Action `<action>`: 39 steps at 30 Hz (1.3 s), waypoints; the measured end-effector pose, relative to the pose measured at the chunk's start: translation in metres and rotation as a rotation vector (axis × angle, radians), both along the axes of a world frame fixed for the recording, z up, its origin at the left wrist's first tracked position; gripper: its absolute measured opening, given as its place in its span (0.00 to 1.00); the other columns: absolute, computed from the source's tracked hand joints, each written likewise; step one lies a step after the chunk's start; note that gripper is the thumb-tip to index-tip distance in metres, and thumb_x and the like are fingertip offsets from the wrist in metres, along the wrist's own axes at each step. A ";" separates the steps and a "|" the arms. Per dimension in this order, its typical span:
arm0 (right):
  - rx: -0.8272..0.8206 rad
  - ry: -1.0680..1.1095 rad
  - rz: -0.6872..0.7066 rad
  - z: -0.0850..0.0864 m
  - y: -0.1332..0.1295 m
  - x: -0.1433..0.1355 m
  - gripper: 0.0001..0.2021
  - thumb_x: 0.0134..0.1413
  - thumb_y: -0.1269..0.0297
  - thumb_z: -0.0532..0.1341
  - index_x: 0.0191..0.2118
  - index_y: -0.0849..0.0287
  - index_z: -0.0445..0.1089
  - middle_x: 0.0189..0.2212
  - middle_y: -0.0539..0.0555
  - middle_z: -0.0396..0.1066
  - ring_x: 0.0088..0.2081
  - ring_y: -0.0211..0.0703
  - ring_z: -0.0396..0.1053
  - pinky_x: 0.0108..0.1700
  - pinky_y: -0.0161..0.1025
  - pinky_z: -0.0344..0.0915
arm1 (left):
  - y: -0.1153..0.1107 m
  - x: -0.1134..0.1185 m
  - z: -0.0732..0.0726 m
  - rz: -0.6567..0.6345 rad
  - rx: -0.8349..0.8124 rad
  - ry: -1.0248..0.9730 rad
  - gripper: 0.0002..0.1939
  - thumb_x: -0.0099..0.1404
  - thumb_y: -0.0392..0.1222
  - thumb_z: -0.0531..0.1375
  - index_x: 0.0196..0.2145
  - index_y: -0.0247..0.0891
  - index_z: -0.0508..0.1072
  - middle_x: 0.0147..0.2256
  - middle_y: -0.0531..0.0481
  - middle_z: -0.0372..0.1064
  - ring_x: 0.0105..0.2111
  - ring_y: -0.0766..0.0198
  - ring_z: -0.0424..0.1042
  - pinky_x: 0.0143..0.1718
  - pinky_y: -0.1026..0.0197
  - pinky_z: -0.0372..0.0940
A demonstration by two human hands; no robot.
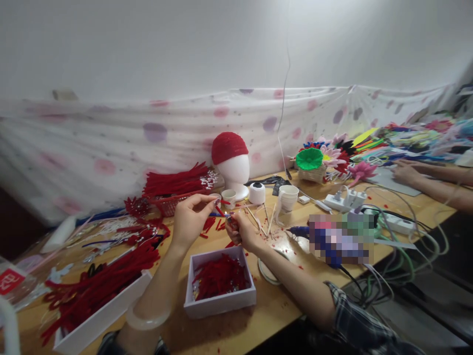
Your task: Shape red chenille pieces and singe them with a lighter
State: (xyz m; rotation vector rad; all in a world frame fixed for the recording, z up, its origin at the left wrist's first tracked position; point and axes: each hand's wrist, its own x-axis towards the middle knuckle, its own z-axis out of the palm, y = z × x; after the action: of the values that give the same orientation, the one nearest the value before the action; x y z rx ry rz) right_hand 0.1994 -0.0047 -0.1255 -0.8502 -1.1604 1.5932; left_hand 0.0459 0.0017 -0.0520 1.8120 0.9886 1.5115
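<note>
My left hand (191, 217) pinches a short red chenille stem piece (219, 211) between thumb and fingertips. Closed around a lighter (228, 220) is my right hand (242, 230), and a small bright flame shows at the lighter's tip, close to the red piece's lower end. Whether flame and piece touch, I cannot tell. Below both hands sits a white box (221, 308) holding many red fuzzy pieces (221, 276). Loose red pieces (209, 225) lie on the table behind the fingers.
A white foam head (236, 172) wears a red cap (229, 147). Beside it stand a red basket (166, 204) of stems and a white mug (287, 198). Left is a long box (107, 313) of red stems. Cables and power strips (399, 224) run right, near another person's hands (406, 173).
</note>
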 end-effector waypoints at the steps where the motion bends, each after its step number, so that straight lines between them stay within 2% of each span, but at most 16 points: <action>1: 0.010 -0.005 0.008 0.001 -0.001 -0.001 0.19 0.51 0.50 0.49 0.17 0.56 0.55 0.11 0.42 0.43 0.14 0.30 0.36 0.17 0.32 0.36 | -0.001 0.002 0.000 0.007 0.011 0.008 0.07 0.58 0.42 0.66 0.33 0.38 0.82 0.34 0.47 0.81 0.33 0.60 0.79 0.38 0.61 0.72; 11: 0.041 -0.021 0.022 0.003 -0.001 0.000 0.20 0.53 0.50 0.49 0.16 0.55 0.53 0.11 0.42 0.43 0.14 0.30 0.36 0.17 0.33 0.35 | -0.002 0.002 0.000 0.029 0.046 0.023 0.07 0.58 0.43 0.66 0.34 0.38 0.82 0.35 0.47 0.81 0.34 0.60 0.79 0.38 0.62 0.72; 20: 0.060 0.029 0.005 0.000 0.002 0.000 0.22 0.53 0.47 0.51 0.17 0.55 0.54 0.10 0.42 0.43 0.14 0.31 0.37 0.18 0.33 0.36 | 0.000 0.002 -0.001 0.002 -0.013 -0.024 0.08 0.57 0.44 0.67 0.34 0.38 0.82 0.35 0.47 0.81 0.34 0.60 0.79 0.38 0.61 0.72; 22: 0.085 0.070 -0.041 0.000 0.004 0.003 0.23 0.51 0.42 0.50 0.17 0.55 0.53 0.11 0.41 0.42 0.15 0.31 0.36 0.18 0.34 0.36 | 0.004 0.001 0.000 -0.019 -0.120 -0.166 0.09 0.54 0.43 0.70 0.33 0.37 0.81 0.31 0.49 0.80 0.30 0.63 0.77 0.35 0.63 0.71; 25: 0.134 0.191 -0.166 0.002 0.007 0.007 0.25 0.48 0.37 0.51 0.20 0.56 0.57 0.12 0.40 0.41 0.15 0.31 0.36 0.19 0.34 0.36 | 0.008 0.003 0.001 -0.071 -0.467 -0.598 0.06 0.52 0.35 0.71 0.29 0.36 0.79 0.24 0.54 0.76 0.22 0.71 0.71 0.27 0.68 0.67; 27: 0.202 0.237 -0.282 0.002 0.007 0.007 0.21 0.46 0.42 0.60 0.24 0.57 0.63 0.13 0.40 0.44 0.16 0.30 0.38 0.19 0.33 0.37 | 0.007 0.009 0.000 -0.095 -0.643 -0.788 0.05 0.55 0.30 0.68 0.27 0.37 0.77 0.21 0.56 0.73 0.19 0.73 0.69 0.24 0.70 0.66; 28: 0.244 0.230 -0.338 0.001 0.005 0.005 0.18 0.44 0.47 0.65 0.28 0.58 0.65 0.14 0.40 0.47 0.17 0.30 0.40 0.20 0.32 0.38 | 0.006 0.013 -0.001 -0.105 -0.683 -0.820 0.06 0.57 0.28 0.66 0.27 0.37 0.76 0.21 0.56 0.73 0.20 0.73 0.70 0.25 0.70 0.67; 30: 0.316 0.176 -0.406 0.000 0.002 0.000 0.17 0.41 0.56 0.71 0.34 0.59 0.69 0.16 0.40 0.52 0.18 0.30 0.44 0.21 0.32 0.41 | 0.002 0.022 -0.006 -0.118 -0.700 -0.832 0.08 0.59 0.26 0.64 0.26 0.37 0.75 0.23 0.54 0.74 0.22 0.72 0.73 0.30 0.69 0.70; 33: 0.313 0.229 -0.409 0.000 -0.003 -0.008 0.20 0.43 0.55 0.72 0.40 0.59 0.70 0.15 0.39 0.50 0.17 0.29 0.42 0.20 0.32 0.40 | -0.007 0.038 -0.015 -0.141 -0.706 -0.847 0.09 0.59 0.25 0.64 0.25 0.36 0.75 0.26 0.53 0.76 0.27 0.71 0.76 0.38 0.67 0.72; 36: 0.246 0.372 -0.407 0.001 -0.003 -0.012 0.20 0.41 0.52 0.73 0.36 0.58 0.68 0.14 0.38 0.47 0.16 0.28 0.38 0.19 0.32 0.37 | -0.012 0.048 -0.023 -0.178 -0.707 -0.854 0.10 0.59 0.24 0.63 0.25 0.35 0.75 0.29 0.50 0.78 0.31 0.69 0.78 0.44 0.64 0.73; 39: 0.191 0.439 -0.369 0.003 -0.002 -0.011 0.21 0.39 0.51 0.74 0.30 0.58 0.65 0.14 0.37 0.44 0.16 0.27 0.35 0.18 0.32 0.35 | -0.013 0.053 -0.028 -0.213 -0.701 -0.850 0.10 0.58 0.23 0.63 0.25 0.34 0.77 0.30 0.49 0.79 0.33 0.69 0.79 0.45 0.65 0.72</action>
State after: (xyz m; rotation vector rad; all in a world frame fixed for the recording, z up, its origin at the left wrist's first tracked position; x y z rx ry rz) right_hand 0.1883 -0.0065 -0.1229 -0.5162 -0.7734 1.2568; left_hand 0.0984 -0.0117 -0.0805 0.6487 0.7133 1.3508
